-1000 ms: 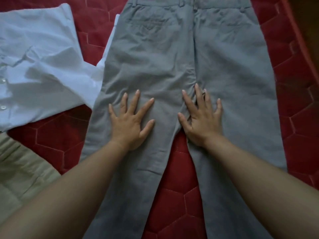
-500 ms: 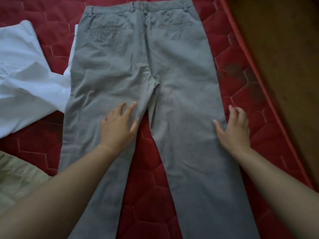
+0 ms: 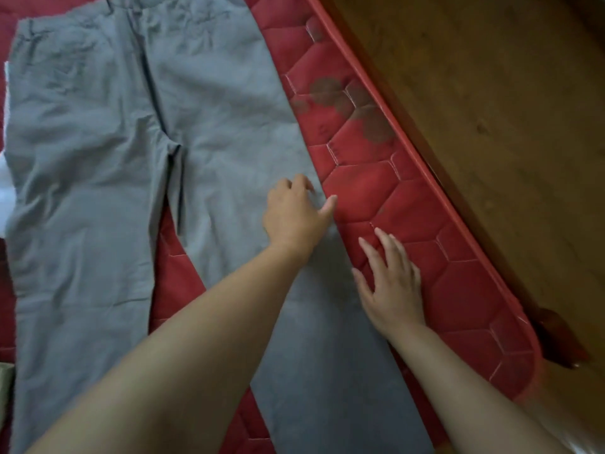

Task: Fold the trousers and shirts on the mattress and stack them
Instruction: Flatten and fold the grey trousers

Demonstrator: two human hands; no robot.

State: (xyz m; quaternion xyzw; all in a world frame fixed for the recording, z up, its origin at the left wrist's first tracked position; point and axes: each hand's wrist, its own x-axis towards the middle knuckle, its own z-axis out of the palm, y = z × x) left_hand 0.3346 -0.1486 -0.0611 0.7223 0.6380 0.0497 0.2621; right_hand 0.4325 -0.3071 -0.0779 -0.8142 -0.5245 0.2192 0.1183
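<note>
Grey trousers (image 3: pixel 98 191) lie spread flat, seat side up, on the red quilted mattress (image 3: pixel 376 191), waistband at the top. My left hand (image 3: pixel 294 214) reaches across to the outer edge of the right trouser leg. Its fingers curl into the fabric and the thumb lies along the seam. My right hand (image 3: pixel 389 283) lies lower, fingers straight, on the mattress just beside the same leg's edge. A sliver of the white shirt (image 3: pixel 6 191) shows at the left border.
The mattress's piped edge (image 3: pixel 425 165) runs diagonally on the right, with brown wooden floor (image 3: pixel 491 126) beyond it. A beige garment (image 3: pixel 5 388) peeks in at the lower left. Dark stains (image 3: pixel 327 90) mark the mattress near the trousers' right hip.
The view has swung right. My left hand has crossed from the left leg's inner thigh to the right leg's outer edge. My right hand has slid down along that edge.
</note>
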